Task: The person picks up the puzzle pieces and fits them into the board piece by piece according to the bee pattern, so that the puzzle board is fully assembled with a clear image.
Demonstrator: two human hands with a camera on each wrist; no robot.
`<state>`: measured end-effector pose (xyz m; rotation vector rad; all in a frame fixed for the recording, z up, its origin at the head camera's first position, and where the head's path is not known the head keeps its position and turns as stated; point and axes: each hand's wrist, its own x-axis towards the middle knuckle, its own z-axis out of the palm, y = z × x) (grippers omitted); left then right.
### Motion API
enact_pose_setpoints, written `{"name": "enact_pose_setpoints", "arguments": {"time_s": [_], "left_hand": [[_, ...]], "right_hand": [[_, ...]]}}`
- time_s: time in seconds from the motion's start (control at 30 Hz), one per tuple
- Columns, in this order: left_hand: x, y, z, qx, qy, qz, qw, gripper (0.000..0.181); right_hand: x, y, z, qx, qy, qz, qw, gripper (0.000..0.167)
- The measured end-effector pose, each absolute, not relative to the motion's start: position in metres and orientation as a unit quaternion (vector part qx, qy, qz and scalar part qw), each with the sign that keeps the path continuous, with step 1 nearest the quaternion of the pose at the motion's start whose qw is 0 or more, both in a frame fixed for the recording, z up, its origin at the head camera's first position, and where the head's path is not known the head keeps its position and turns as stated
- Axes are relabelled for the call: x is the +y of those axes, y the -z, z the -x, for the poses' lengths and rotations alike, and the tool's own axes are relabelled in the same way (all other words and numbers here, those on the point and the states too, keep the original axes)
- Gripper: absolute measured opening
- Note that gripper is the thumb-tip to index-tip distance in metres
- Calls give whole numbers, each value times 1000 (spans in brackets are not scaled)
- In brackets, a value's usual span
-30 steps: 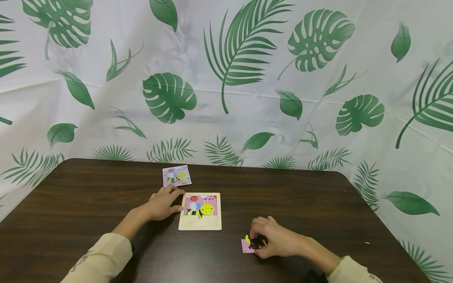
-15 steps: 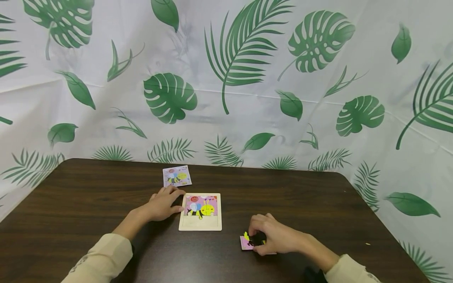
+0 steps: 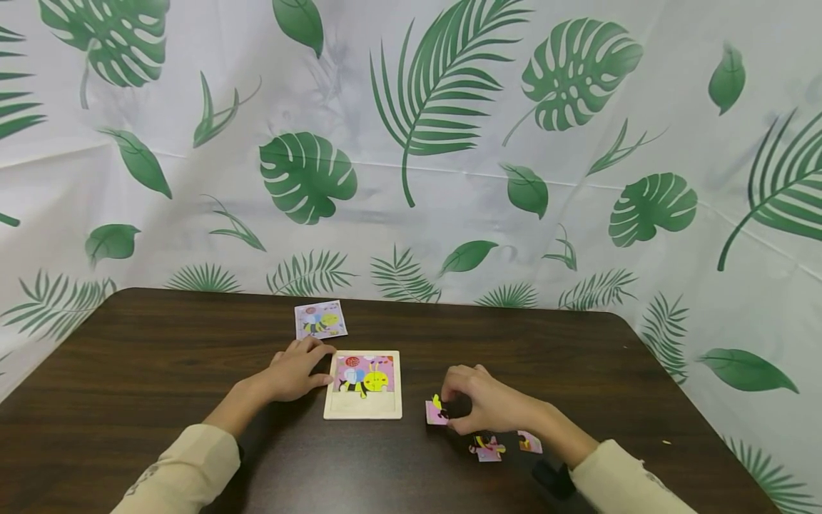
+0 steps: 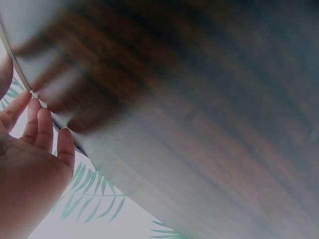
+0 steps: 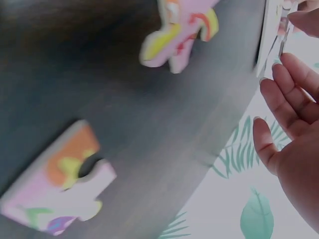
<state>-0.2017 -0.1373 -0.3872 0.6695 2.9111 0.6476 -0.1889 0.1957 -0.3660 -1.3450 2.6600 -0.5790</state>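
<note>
Pinches a pink puzzle piece (image 3: 435, 414) with a yellow tip between thumb and fingers of the right hand (image 3: 493, 403), at or just above a dark brown wood-grain bench (image 3: 160, 357). Rests the left hand (image 3: 298, 369), fingers relaxed and gripping nothing, against the left edge of a square, pale wooden tray (image 3: 362, 409), part-filled with a pink, yellow and black bee picture (image 3: 369, 378).

Hinges, by judgement, on the gap to the left of the right hand: close to the tray's right edge yet apart from it, and roughly level with a bare strip running long from side to side. Puts the left hand nearer the tray.

Includes a small square bee-printed card (image 3: 321, 319) just beyond the left hand, a loose pink-and-yellow piece (image 3: 489, 451) on the near side of the right hand, and a loose pink-and-orange piece (image 3: 530, 442) beside the right wrist.

Hides most of the held piece behind the fingers; cannot tell its long axis, nor whether alone in the grip. Blurs both loose pieces in the right wrist view, with one cut off at the top. Barely confirms the left fingertips' contact in the left wrist view.
</note>
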Motion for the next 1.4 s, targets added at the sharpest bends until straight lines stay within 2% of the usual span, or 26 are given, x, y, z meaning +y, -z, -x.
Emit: {"name": "enact_pose_setpoints", "arguments": {"time_s": [0.77,1.4], "left_hand": [[-138,388,203,953,-210,-216,45,43],[-137,386,202,951,-215,-218,42,41]], "right_hand": [[139,362,207,895,161,401,110,21],[95,369,212,889,144,423,95,20]]}}
